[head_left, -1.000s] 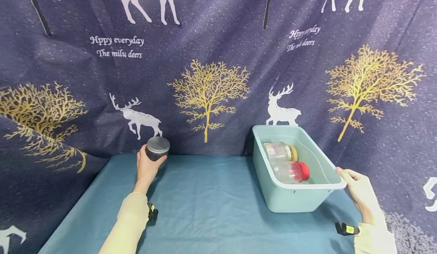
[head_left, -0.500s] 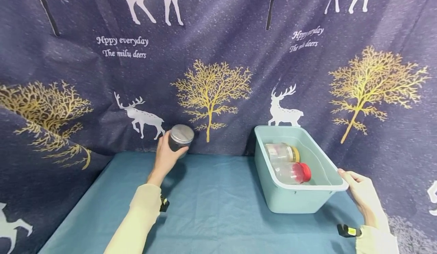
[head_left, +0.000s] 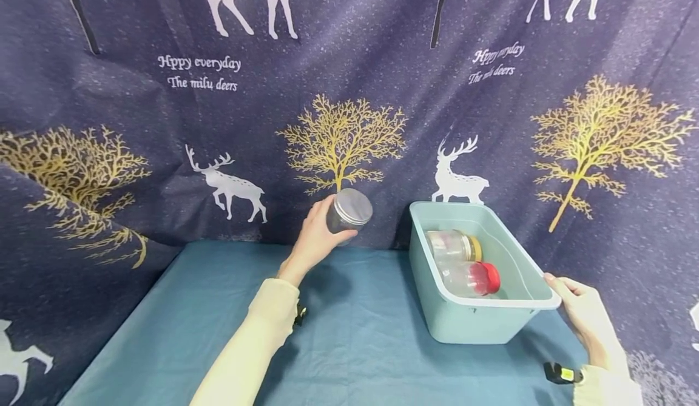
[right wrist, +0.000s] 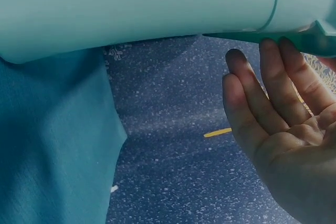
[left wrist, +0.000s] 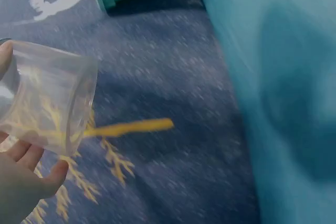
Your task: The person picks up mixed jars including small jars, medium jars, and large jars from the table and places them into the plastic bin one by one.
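A clear jar (left wrist: 55, 90) with a silver lid (head_left: 354, 206) hangs above the table, lid upward. My left hand (head_left: 315, 239) grips it from the left, thumb on the near side. At the right of the head view, my right hand (head_left: 581, 312) holds the near right corner of a pale green plastic bin (head_left: 469, 327). Its thumb lies at the rim, and in the right wrist view the fingers (right wrist: 270, 72) extend under the rim. Inside the bin lie a jar with a yellow lid (head_left: 450, 246) and a jar with a red lid (head_left: 469, 278), both on their sides.
A blue cloth (head_left: 349, 357) covers the table. Behind it hangs a dark curtain (head_left: 371, 78) printed with deer and trees, close to the table's back edge. The bin's left wall stands between the held jar and the two lying jars.
My left hand has lifted the silver-lidded jar off the table's back left and carried it right, toward the bin. The right hand stays at the bin's corner.
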`<action>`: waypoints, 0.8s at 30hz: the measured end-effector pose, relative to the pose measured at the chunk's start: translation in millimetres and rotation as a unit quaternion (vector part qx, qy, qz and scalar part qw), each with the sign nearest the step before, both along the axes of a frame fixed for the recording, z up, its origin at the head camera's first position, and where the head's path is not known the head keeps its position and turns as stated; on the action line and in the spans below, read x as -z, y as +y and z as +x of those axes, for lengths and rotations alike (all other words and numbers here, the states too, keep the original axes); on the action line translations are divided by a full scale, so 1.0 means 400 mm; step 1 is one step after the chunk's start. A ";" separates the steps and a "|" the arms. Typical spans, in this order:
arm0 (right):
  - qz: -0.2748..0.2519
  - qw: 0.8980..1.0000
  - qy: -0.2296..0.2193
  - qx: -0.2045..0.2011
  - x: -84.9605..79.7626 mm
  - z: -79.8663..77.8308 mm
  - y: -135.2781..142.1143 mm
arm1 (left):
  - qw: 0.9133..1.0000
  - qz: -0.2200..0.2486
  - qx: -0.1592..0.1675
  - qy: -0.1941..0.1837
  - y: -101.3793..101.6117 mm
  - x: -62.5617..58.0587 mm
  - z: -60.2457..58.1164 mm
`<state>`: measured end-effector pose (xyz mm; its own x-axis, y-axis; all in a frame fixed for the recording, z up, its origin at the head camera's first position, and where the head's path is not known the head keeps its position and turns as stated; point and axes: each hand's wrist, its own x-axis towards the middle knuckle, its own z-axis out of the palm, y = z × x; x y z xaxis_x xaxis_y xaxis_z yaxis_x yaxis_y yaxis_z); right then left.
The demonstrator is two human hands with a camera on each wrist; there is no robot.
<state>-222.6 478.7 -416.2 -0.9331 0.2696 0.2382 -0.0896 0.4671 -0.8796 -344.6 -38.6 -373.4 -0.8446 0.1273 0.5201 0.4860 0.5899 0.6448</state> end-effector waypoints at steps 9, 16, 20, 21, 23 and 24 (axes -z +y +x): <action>0.012 1.000 0.010 0.010 0.001 0.002 0.016 | 0.995 -0.060 0.076 0.025 0.125 -0.100 -0.005; 0.018 1.000 0.013 0.017 0.001 0.005 0.026 | 0.983 -0.145 0.112 0.003 0.212 -0.156 -0.017; 0.045 0.998 0.022 0.030 0.001 0.005 0.019 | 0.976 -0.181 0.117 -0.011 0.249 -0.178 -0.025; 0.052 0.998 0.023 0.032 0.002 0.005 0.016 | 0.975 -0.186 0.119 -0.012 0.257 -0.182 -0.028; 0.057 0.998 0.022 0.033 0.003 0.005 0.011 | 0.972 -0.202 0.122 -0.010 0.273 -0.188 -0.033; 0.057 0.998 0.021 0.032 0.005 0.005 0.009 | 0.970 -0.211 0.122 -0.009 0.282 -0.190 -0.036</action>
<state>-220.7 482.4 -418.0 -0.9035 0.2967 0.3093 -0.0923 0.5701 -0.8164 -358.9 74.0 -297.2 -0.7705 0.5231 0.3643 0.6358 0.6713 0.3809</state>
